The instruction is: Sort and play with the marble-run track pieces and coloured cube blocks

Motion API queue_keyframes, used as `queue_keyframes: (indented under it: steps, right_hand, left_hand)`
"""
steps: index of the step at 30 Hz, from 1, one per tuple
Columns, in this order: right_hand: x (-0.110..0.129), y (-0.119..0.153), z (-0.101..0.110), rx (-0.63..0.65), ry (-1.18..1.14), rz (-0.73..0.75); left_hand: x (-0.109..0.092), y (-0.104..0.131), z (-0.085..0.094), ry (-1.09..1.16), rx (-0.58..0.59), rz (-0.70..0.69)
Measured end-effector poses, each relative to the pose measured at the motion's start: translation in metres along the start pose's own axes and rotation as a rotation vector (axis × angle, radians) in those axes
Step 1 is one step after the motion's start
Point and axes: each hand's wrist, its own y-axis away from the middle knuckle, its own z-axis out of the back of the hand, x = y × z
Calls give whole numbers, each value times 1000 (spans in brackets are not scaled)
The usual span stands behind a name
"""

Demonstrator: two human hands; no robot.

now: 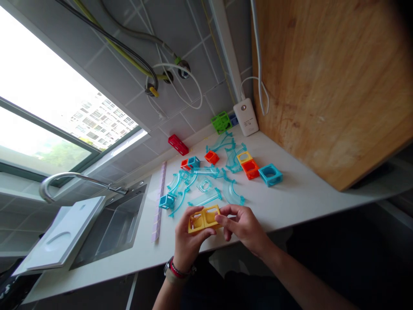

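2 yellow cubes [204,218], side by side, above the counter's [274,210] near edge; left hand [188,241] curled around them, right hand [243,228] pinching their right end. Beyond: teal track pieces [206,197], spread out, joins unclear; 1 orange cube [212,158], separate.

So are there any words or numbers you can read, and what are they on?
No words or numbers can be read.
White box-shaped device with a cable: small print, too tiny to read.
White flat panel over the grey sink: a small grey mark, too blurred.
Yellow plastic cube frames: no writing seen.
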Motion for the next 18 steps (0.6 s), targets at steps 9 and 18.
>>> queue_keyframes:
  steps: [9, 18]
  right_hand:
    - [-7, 3, -5, -86, 173, 153]
    - [-11, 6, -6, -121, 341, 212]
  left_hand:
    - [39, 19, -6, -73, -205, -116]
    - [43, 20, -14, 109, -180, -2]
